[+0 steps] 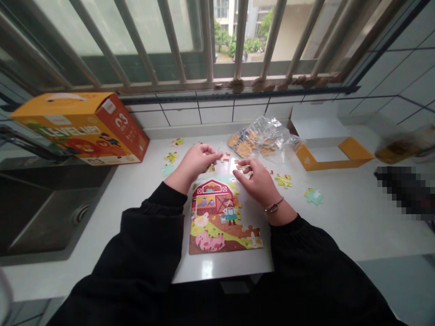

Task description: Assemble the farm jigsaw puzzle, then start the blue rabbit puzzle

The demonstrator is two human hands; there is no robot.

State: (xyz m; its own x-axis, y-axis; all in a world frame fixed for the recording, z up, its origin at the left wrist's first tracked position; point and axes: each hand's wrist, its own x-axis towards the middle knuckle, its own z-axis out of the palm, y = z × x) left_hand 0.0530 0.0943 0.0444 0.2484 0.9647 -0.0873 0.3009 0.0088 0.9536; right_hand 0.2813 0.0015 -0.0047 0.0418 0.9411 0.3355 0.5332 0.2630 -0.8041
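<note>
A partly assembled farm jigsaw puzzle (214, 226) lies flat on the counter, with a red barn, a farmer, a chicken and a pig on it. Its right edge is ragged. Above its upper left, my left hand (197, 163) is closed in a pinch, with a small pinkish puzzle piece (224, 157) at its fingertips. My right hand (255, 182) hovers off the puzzle's upper right corner, thumb and fingers curved but apart. Loose pieces show behind those fingers; whether they touch them is hard to see.
Several loose pieces, such as a yellow-green piece (283, 181) and a teal piece (314, 196), surround the puzzle. Behind are a clear plastic bag (261, 138) of pieces and an open orange box (335, 156). A larger orange carton (81, 129) stands beside the sink (73, 226).
</note>
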